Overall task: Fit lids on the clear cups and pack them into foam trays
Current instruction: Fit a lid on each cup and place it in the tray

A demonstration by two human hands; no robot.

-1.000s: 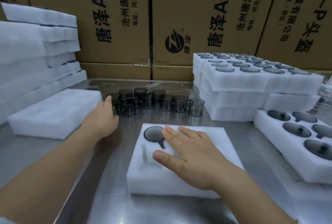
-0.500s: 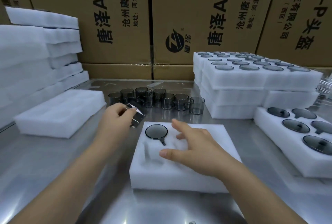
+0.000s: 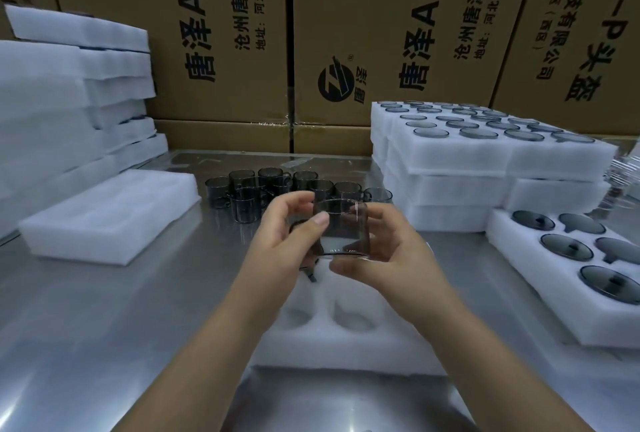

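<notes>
Cup [image 3: 343,231] gripped by left hand [image 3: 285,237], right hand [image 3: 393,253]

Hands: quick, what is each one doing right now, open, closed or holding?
Left hand: pinches the clear cup at its left side.
Right hand: holds the same cup, fingers curled round it.
</notes>
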